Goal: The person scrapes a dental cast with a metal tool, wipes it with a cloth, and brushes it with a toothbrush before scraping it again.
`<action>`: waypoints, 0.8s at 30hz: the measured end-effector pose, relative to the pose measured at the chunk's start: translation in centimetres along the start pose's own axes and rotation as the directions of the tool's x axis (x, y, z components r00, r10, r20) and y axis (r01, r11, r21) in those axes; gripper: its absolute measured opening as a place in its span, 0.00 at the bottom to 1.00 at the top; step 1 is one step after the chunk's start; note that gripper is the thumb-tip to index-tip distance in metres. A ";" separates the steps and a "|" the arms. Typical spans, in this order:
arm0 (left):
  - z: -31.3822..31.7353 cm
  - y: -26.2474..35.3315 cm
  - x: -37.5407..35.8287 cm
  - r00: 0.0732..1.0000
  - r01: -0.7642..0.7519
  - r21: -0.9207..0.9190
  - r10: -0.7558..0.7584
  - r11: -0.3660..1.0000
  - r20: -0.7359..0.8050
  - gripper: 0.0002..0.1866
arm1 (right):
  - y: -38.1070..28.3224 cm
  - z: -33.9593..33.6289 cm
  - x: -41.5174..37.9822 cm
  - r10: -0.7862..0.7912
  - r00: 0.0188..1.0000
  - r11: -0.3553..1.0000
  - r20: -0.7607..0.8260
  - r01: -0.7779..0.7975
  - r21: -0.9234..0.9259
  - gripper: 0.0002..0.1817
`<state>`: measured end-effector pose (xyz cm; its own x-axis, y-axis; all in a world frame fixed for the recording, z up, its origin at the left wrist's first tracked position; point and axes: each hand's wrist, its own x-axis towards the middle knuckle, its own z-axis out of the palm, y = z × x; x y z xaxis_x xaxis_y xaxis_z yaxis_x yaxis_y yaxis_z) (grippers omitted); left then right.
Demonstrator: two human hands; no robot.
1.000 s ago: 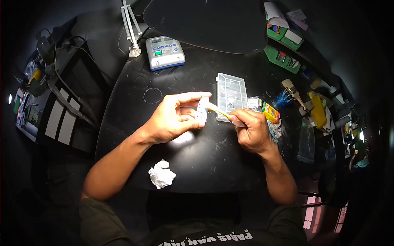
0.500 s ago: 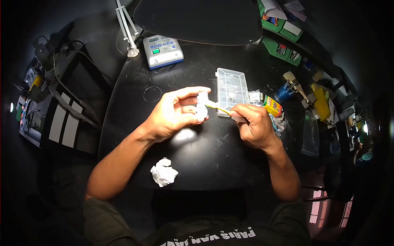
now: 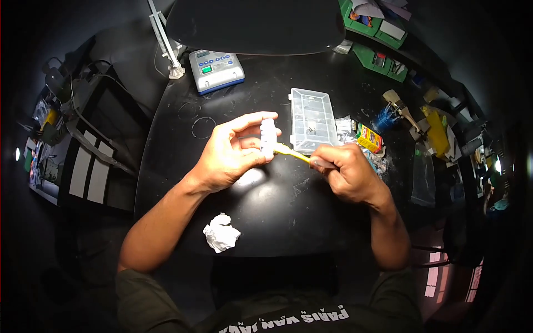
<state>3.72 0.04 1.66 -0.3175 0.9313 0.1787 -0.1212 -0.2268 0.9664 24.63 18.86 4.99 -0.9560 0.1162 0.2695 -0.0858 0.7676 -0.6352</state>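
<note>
The left hand [image 3: 226, 152] has its fingers clamped on a white piece [image 3: 267, 137], above the table [image 3: 277, 222], away from its edges; the fingers hide part of this piece. The right hand [image 3: 350, 173] has its fingers closed on a yellow brush [image 3: 294, 154]; its handle end is hard to see.

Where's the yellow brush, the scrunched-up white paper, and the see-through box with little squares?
Yellow brush [image 3: 297, 155]: head view, on its handle.
Scrunched-up white paper [image 3: 221, 235]: head view, middle of the crumpled ball.
See-through box [image 3: 312, 114]: head view, on its compartments.
</note>
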 end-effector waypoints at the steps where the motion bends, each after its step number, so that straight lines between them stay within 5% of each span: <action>1: 0.0 0.0 0.0 1.000 0.004 -0.017 -0.004 1.000 -0.008 0.37 | -0.3 0.1 0.1 0.043 0.997 0.999 -0.071 -0.041 0.027 0.07; 4: 0.0 0.0 0.0 0.999 0.037 -0.051 -0.038 0.998 -0.009 0.38 | 1.1 0.6 0.4 0.031 0.961 0.987 -0.275 -0.072 -0.141 0.02; 7: 0.1 0.1 -0.2 0.998 0.061 -0.082 -0.061 0.995 0.003 0.39 | 1.9 0.9 0.3 0.037 0.950 0.936 -0.309 -0.141 -0.322 0.02; 16: 0.2 0.1 -0.3 0.993 0.089 -0.200 -0.073 0.976 0.087 0.43 | 1.7 1.6 0.7 0.102 0.901 0.852 -0.423 -0.298 -0.430 0.07; 24: 0.4 0.3 -0.4 0.980 0.172 -0.255 -0.138 0.952 0.145 0.43 | 2.5 2.2 1.3 -0.083 0.884 0.789 -0.460 -0.224 -0.572 0.12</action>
<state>4.20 -0.31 1.99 -0.1577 0.9851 0.0687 -0.4098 -0.1286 0.9031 22.51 19.57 2.16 -0.7086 0.3295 0.6240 0.3067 0.9402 -0.1481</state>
